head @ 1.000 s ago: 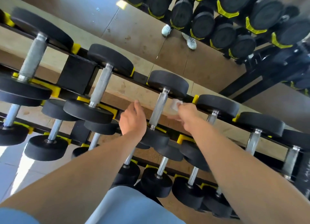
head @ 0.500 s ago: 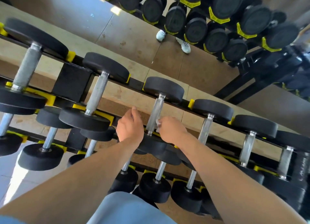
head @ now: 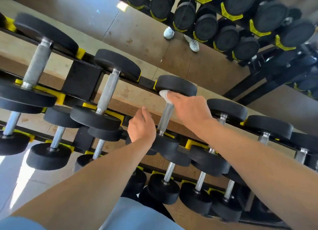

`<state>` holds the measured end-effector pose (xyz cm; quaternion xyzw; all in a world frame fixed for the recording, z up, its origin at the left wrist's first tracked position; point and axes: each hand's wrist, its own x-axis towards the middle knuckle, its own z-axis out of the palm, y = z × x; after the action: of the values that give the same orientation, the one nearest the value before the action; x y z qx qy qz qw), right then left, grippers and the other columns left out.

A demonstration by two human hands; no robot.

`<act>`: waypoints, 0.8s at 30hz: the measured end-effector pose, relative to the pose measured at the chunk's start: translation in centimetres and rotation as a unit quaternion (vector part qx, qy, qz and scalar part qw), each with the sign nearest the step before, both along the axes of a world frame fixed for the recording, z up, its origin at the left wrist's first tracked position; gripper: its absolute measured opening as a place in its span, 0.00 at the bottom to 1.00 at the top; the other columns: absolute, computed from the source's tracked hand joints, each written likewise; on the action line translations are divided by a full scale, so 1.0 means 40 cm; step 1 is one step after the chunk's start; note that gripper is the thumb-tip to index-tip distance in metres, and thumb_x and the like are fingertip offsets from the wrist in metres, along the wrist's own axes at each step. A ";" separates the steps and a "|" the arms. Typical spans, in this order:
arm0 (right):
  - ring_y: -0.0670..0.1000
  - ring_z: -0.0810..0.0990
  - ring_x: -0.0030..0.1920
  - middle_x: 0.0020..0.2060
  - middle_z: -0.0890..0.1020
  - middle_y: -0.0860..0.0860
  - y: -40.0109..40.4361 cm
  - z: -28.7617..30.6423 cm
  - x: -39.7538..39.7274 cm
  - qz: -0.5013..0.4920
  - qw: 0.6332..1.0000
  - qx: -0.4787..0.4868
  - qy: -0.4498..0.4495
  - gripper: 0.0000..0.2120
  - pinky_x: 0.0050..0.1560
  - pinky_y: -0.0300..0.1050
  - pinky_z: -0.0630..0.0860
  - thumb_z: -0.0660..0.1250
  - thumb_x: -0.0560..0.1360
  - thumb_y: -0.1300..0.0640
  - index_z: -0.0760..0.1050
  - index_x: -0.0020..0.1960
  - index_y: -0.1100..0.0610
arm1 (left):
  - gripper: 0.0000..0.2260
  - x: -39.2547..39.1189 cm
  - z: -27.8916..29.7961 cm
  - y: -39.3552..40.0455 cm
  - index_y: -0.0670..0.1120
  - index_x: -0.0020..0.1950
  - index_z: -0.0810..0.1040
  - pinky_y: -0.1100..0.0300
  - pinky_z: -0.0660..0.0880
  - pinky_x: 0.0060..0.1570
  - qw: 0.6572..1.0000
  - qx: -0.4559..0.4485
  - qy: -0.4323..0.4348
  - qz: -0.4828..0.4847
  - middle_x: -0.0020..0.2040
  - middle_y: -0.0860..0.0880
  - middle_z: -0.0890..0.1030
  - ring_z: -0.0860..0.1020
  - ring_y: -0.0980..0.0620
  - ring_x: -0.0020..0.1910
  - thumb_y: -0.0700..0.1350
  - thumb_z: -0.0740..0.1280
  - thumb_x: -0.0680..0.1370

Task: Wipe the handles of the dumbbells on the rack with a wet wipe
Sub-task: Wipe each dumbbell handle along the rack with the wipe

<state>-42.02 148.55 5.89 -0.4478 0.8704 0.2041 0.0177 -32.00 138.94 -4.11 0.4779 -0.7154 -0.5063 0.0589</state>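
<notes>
On the rack (head: 82, 82), a wet wipe (head: 165, 95) is pinched by the right hand (head: 190, 109) at the handle's (head: 165, 117) far end, its length running back toward the loosely curled left hand (head: 142, 126).

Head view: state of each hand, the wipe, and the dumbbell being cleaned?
Right hand: grips the wipe around the top of the handle.
Wipe: bunched, white, wrapped on the handle just under the far weight.
Dumbbell handle: bare metal below the wipe, dumbbell seated on the rack.
Left hand: fingers loosely curled, holds nothing, beside the handle.
</notes>
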 end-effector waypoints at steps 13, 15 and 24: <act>0.56 0.80 0.59 0.63 0.82 0.50 0.064 -0.116 0.064 -0.086 0.918 -0.016 -0.387 0.18 0.57 0.55 0.79 0.55 0.83 0.51 0.74 0.68 0.40 | 0.23 0.001 0.000 0.003 0.46 0.46 0.79 0.56 0.68 0.42 0.999 -0.032 -0.005 0.038 0.42 0.50 0.80 0.76 0.51 0.39 0.54 0.49 0.86; 0.52 0.79 0.62 0.65 0.80 0.47 0.105 -0.110 0.068 -0.110 0.904 -0.052 -0.410 0.19 0.60 0.49 0.77 0.54 0.84 0.53 0.73 0.72 0.43 | 0.22 0.001 0.006 0.009 0.46 0.43 0.78 0.57 0.66 0.39 0.998 -0.036 -0.011 0.054 0.39 0.51 0.78 0.75 0.52 0.38 0.53 0.49 0.86; 0.46 0.86 0.38 0.53 0.84 0.51 0.289 -0.101 0.040 -0.133 0.875 -0.086 -0.458 0.15 0.46 0.47 0.81 0.54 0.84 0.53 0.77 0.63 0.53 | 0.18 0.041 0.039 0.128 0.50 0.45 0.73 0.52 0.72 0.39 0.979 -0.155 -0.060 0.116 0.37 0.54 0.75 0.74 0.52 0.37 0.56 0.49 0.85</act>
<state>-40.43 160.10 1.84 -0.3710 0.8303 -0.1040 0.4027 -30.36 144.08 -2.55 0.5720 -0.7273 -0.3493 0.1480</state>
